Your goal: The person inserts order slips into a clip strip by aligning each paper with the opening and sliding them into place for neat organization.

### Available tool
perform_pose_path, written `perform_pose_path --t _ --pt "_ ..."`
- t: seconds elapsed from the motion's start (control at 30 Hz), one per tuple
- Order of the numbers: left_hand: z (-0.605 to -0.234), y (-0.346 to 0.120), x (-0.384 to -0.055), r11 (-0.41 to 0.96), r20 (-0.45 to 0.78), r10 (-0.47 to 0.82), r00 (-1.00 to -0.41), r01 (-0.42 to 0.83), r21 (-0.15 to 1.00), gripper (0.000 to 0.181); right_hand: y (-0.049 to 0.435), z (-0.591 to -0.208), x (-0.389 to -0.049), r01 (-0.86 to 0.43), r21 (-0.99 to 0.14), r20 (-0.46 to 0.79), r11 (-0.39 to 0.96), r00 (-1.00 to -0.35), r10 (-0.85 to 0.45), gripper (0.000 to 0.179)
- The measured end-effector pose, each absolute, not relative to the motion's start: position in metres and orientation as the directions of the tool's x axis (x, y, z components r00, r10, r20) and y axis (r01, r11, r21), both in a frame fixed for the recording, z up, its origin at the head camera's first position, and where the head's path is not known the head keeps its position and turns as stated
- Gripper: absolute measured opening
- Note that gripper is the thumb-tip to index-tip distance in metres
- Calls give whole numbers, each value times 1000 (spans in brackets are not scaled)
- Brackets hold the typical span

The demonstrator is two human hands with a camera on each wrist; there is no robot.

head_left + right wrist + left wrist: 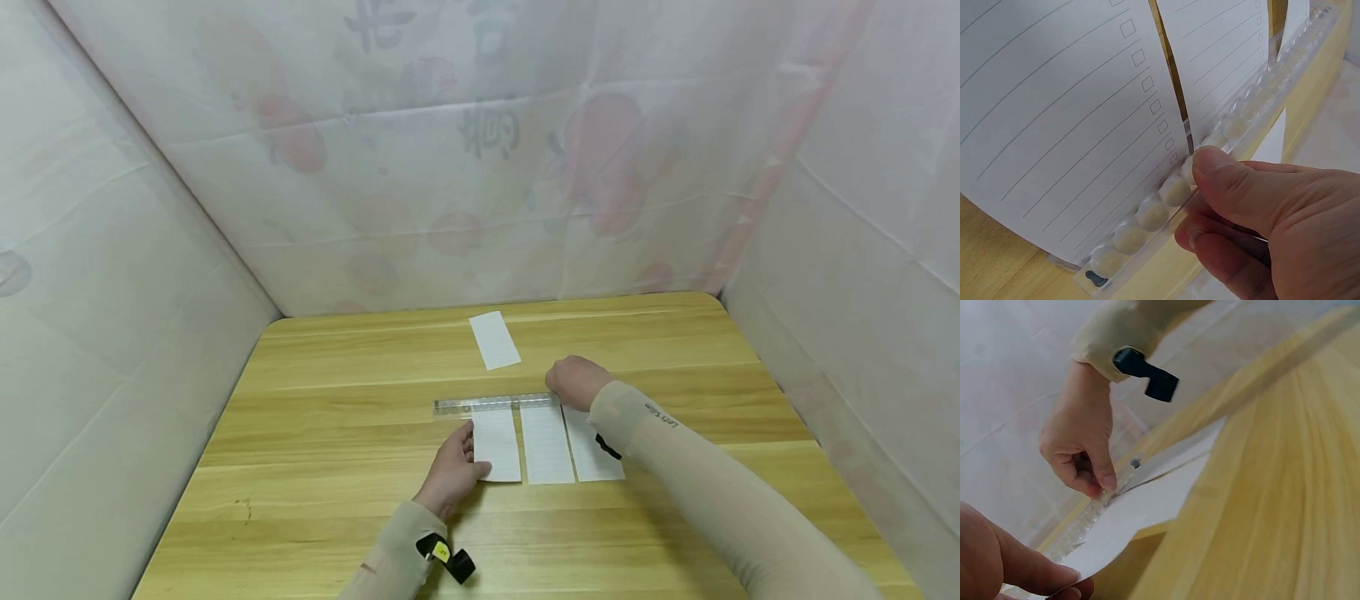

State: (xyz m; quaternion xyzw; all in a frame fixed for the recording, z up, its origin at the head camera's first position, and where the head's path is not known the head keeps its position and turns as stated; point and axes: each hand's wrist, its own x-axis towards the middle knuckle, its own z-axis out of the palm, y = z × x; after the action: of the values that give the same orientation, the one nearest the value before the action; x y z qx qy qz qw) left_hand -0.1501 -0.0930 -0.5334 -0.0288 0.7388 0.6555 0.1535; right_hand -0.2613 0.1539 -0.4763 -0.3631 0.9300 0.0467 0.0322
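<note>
Three white lined paper slips lie side by side on the table, the left slip [497, 448], the middle slip [547, 446] and the right slip [592, 450]. A clear plastic strip with a row of rounded bumps [1154, 215] runs across their far ends. Thumb and fingers of my right hand [579, 382] pinch this strip at its right part. My left hand [453, 469] pinches the left slip by its left edge, and that edge curves up in the left wrist view. Small checkboxes line one side of the slips in the right wrist view.
Another white slip [495, 340] lies farther back on the wooden table [315, 467]. Printed cloth walls [480, 225] enclose the table behind and at both sides. Each wrist wears a black strap mount [446, 557].
</note>
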Motion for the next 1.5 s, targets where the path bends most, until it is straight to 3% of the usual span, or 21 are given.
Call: perform_pose_path --t 1.5 --pt "-532 -91 -154 299 -213 203 -956 -146 943 81 155 -483 -264 -680 59 -68 731 -733 -677 11"
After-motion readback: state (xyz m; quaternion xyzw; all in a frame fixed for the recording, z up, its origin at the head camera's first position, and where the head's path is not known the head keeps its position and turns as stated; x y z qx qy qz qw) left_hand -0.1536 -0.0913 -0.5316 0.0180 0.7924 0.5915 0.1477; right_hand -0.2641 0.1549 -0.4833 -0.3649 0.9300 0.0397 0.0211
